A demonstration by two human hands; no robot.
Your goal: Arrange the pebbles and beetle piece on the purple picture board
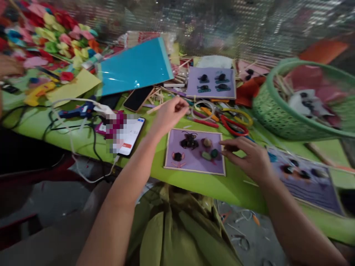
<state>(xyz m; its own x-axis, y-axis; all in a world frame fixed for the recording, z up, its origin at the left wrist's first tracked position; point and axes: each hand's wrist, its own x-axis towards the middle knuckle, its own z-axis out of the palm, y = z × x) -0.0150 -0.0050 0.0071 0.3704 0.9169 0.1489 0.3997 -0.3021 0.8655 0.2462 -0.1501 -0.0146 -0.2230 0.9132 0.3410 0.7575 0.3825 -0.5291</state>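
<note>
Blurred left hand (170, 112) pinches a wooden stick (155, 108); right hand (249, 157), loosely open, touches purple board (194, 152).

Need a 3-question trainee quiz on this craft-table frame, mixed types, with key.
1. True or false: the left hand pinches a thin wooden stick.
2. Which thing is the right hand touching? A) green basket B) purple board C) blue sheet
3. Fill in: the phone with the lit screen lies to the ____ of the purple board.

Key: 1 true; 2 B; 3 left.
</note>
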